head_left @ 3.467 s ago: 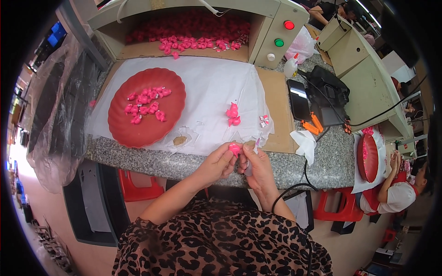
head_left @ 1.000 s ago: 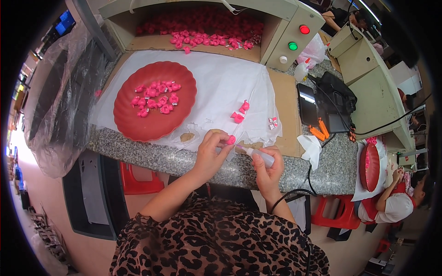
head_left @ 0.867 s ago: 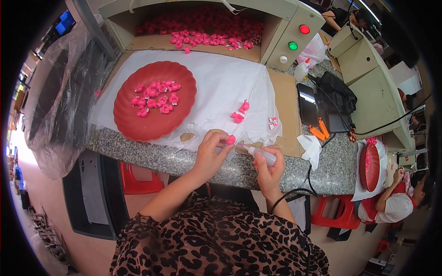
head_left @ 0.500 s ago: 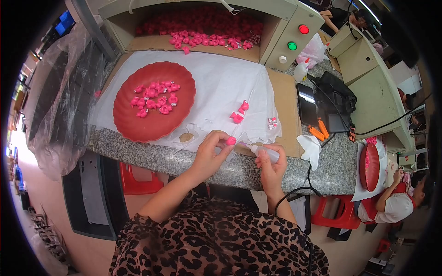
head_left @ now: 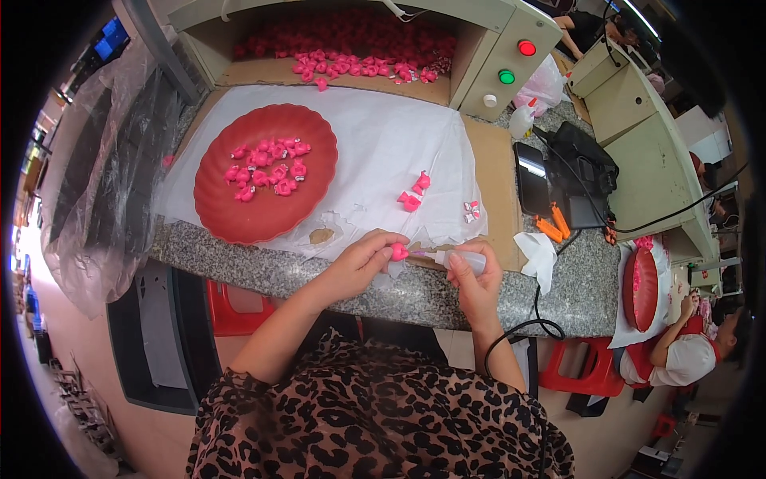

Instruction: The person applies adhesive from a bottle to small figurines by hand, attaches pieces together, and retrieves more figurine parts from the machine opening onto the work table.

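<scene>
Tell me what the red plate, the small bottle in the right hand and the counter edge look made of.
Red plate: probably moulded plastic, glossy, with a scalloped rim and even colour. Small bottle, held by the right hand: looks like soft translucent plastic, with a thin nozzle aimed at the pink piece in the left hand. Counter edge: speckled grey, like polished granite or imitation stone.

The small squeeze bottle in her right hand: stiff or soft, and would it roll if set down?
The squeeze bottle is probably soft-walled and light; the right hand holds it sideways with ease. It looks round, so it may roll on the granite counter. Its thin nozzle points at the pink piece.
</scene>
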`<state>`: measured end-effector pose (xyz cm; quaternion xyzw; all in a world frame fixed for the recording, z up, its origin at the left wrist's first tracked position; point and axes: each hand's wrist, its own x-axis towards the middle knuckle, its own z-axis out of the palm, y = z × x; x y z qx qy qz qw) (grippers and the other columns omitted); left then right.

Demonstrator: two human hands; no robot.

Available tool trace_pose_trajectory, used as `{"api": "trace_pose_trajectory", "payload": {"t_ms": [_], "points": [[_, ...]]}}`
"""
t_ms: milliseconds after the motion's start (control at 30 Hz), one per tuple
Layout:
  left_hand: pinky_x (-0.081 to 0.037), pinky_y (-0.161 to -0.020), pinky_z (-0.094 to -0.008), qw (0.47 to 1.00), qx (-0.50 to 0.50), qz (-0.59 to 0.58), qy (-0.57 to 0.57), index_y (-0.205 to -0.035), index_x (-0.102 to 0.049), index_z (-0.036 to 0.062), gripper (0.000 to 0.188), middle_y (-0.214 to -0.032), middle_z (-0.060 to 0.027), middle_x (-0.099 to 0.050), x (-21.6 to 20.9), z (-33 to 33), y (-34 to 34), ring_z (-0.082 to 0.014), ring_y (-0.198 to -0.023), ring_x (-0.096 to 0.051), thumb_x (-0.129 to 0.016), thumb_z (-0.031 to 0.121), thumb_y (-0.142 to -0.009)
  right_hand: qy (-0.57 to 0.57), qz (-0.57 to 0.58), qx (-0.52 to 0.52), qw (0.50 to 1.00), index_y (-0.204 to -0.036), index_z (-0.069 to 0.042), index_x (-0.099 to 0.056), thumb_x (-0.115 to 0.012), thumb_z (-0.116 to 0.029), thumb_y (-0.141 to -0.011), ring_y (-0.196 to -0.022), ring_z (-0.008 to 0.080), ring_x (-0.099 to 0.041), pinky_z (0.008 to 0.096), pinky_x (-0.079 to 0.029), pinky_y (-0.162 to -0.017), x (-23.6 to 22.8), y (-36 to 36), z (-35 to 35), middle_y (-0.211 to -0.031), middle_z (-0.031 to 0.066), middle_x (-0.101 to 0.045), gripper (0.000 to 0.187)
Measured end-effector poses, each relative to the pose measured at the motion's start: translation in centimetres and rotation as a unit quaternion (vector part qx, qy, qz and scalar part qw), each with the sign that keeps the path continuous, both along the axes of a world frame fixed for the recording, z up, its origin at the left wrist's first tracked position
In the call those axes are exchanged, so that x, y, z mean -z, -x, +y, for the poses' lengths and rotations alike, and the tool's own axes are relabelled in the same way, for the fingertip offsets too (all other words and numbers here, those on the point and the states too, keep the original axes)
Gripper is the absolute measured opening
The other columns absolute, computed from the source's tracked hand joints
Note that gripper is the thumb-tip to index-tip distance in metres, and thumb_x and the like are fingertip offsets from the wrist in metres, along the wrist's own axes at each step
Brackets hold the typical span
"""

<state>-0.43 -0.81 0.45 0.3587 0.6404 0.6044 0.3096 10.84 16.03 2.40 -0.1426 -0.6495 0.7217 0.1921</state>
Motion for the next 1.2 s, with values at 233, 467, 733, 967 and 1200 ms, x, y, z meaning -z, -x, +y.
{"api": "trace_pose_trajectory", "payload": {"t_ms": [233,467,733,967,1200], "points": [[-0.04,-0.067,-0.0215,1.0,0.005,0.006,0.009,-0.108,-0.047,-0.0001,0.026,-0.09,-0.0049,-0.045,-0.18,-0.06,0.0,-0.0099,-0.071,-0.046,-0.036,0.014,-0.09,-0.018,-0.008,-0.011,1.0,-0.086,-0.001,-0.048,-0.058,-0.011,-0.079,-0.062,0.0083,-0.049,0.02,-0.04,-0.055,-0.11,0.09,0.13,-0.077,0.0027,-0.048,0.016],[-0.04,-0.068,-0.0216,1.0,0.003,0.013,0.009,-0.108,-0.048,0.0008,0.026,-0.09,-0.005,-0.045,-0.16,-0.07,-0.11,-0.0102,-0.071,-0.046,-0.035,0.013,-0.09,-0.029,0.004,-0.004,1.0,-0.086,-0.004,-0.05,-0.059,-0.013,-0.078,-0.054,0.0066,-0.048,0.017,-0.035,-0.046,0.55,0.19,0.24,-0.073,0.0014,-0.051,0.015],[-0.039,-0.068,-0.0216,1.0,0.008,0.012,0.011,-0.108,-0.048,0.0006,0.026,-0.09,-0.005,-0.045,-0.29,-0.13,-0.05,-0.0103,-0.071,-0.046,-0.034,0.012,-0.09,-0.011,0.006,-0.001,1.0,-0.085,-0.005,-0.049,-0.059,-0.013,-0.078,-0.054,0.0061,-0.047,0.0167,-0.035,-0.045,0.44,0.28,0.35,-0.073,0.0012,-0.051,0.015],[-0.039,-0.068,-0.0217,0.999,0.008,0.021,0.025,-0.108,-0.048,0.001,0.025,-0.089,-0.0048,-0.044,-0.51,-0.1,-0.13,-0.0104,-0.072,-0.045,-0.034,0.012,-0.09,-0.011,-0.007,-0.005,1.0,-0.086,-0.006,-0.049,-0.06,-0.014,-0.078,-0.053,0.006,-0.047,0.0167,-0.035,-0.045,0.6,0.18,0.51,-0.072,0.0009,-0.051,0.016],[-0.04,-0.068,-0.0216,0.999,0.01,0.031,0.024,-0.108,-0.048,0.0009,0.025,-0.089,-0.0049,-0.044,-0.02,-0.15,-0.12,-0.0103,-0.072,-0.046,-0.035,0.013,-0.09,-0.011,-0.004,0.0,1.0,-0.086,-0.006,-0.049,-0.06,-0.014,-0.078,-0.053,0.0065,-0.047,0.0172,-0.035,-0.045,0.51,0.27,0.37,-0.072,0.0013,-0.052,0.015]]}}
